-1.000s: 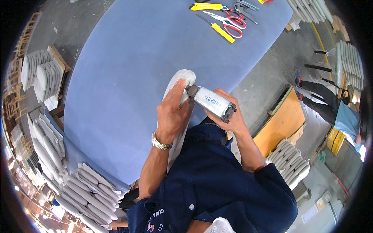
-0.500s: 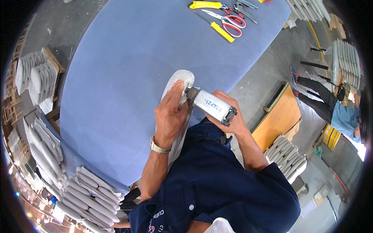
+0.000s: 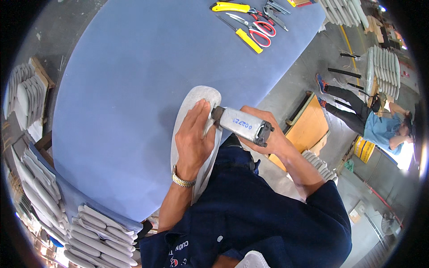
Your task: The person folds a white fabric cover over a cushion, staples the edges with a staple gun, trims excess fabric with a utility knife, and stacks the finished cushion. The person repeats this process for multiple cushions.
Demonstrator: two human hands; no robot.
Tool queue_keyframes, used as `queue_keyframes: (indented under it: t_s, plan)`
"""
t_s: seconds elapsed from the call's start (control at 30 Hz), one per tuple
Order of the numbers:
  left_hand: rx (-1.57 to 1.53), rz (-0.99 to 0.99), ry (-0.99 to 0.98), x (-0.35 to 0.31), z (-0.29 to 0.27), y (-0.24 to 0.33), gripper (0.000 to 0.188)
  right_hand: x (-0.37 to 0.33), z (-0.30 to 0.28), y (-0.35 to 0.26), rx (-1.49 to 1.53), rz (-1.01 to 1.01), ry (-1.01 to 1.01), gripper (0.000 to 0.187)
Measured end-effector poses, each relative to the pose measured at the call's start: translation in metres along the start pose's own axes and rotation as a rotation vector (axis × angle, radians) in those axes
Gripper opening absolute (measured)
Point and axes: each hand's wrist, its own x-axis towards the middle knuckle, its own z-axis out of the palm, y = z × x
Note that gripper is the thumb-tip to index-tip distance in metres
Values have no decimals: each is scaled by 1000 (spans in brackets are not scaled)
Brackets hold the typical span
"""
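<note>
A long, round-ended padded panel [image 3: 180,120] in light grey fabric lies at the near edge of the blue-covered table [image 3: 116,98]. My left hand [image 3: 195,136] holds it: the fingers stretch together over its top and the thumb is at the edge on the right. A silver pneumatic staple gun [image 3: 239,123] is in my right hand [image 3: 268,129], whose fingers wrap round its grip, mostly hidden under the tool. The gun's black nose meets the panel's right edge, close to my left fingertips. Whether a staple is there cannot be made out.
Red-handled scissors [image 3: 261,35], a yellow screwdriver [image 3: 249,41] and a yellow-handled cutter [image 3: 230,7] lie at the table's far end. Stacked padded panels [image 3: 100,239] stand at the lower left. At the right are an orange-brown board [image 3: 308,131] and a person in blue [image 3: 380,129].
The panel's rounded end sits slightly lower in the picture, and more of its left side shows. The staple gun stays against its edge. The surroundings have shifted left in the view.
</note>
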Motion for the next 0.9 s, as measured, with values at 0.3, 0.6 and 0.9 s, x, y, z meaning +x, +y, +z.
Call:
queue_keyframes:
  t_s: [0.3,0.6,0.9]
  plan:
    - [-19,-43,13,-1,-3,0,54,1,-1,10,62,-38,-24,38]
    - [138,5,61,-14,13,8,49,-16,-29,54,70,-15,257,44]
    - [-168,-83,-41,-43,-27,22,60,100,-11,108,-380,-101,341,43]
